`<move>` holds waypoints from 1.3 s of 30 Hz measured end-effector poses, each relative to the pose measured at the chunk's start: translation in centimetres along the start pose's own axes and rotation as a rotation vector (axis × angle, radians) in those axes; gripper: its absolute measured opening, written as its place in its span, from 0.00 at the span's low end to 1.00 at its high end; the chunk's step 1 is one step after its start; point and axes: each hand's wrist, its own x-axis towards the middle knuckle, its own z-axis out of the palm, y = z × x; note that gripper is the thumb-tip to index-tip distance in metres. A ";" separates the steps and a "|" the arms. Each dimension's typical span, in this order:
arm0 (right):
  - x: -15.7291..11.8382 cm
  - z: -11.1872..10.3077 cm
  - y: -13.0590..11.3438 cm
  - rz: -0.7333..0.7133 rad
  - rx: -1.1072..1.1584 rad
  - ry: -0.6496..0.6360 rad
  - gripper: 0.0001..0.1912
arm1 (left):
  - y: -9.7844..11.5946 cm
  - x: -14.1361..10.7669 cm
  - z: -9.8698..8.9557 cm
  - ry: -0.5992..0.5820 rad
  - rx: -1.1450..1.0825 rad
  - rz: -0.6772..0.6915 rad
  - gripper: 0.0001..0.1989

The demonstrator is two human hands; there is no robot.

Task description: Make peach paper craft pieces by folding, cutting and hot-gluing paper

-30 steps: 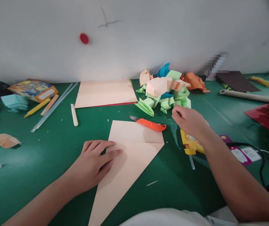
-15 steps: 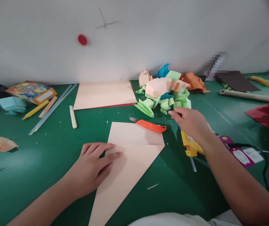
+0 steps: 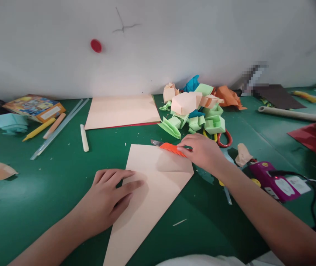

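Observation:
A folded sheet of pale peach paper (image 3: 152, 184) lies on the green table before me, its lower end narrowing toward my body. My left hand (image 3: 110, 194) rests on its left side with the fingers spread, pressing lightly or just touching. Across the paper's top edge lies an orange utility knife (image 3: 169, 147), blade out and pointing left. The thumb and fingers of my right hand (image 3: 206, 153) close on the handle's right end, which they hide. Under my right forearm a yellow glue gun (image 3: 221, 183) is mostly covered; its clear glue stick pokes out.
Behind the knife sits a heap of folded paper pieces (image 3: 185, 103), with red-and-yellow scissors (image 3: 225, 140) beside it. A peach sheet (image 3: 123, 111) lies by the wall. Right of my forearm is a purple power box (image 3: 274, 181) with cables. Clear glue sticks (image 3: 61, 127) lie left.
My right hand has moved left and slightly down, from above the glue gun onto the knife's handle. The scissors and purple box show more. My left hand stays put on the paper.

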 end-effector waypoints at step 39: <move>-1.3 -5.3 5.1 0.409 -0.041 0.096 0.10 | -0.1 -0.1 0.1 -0.022 0.005 0.003 0.21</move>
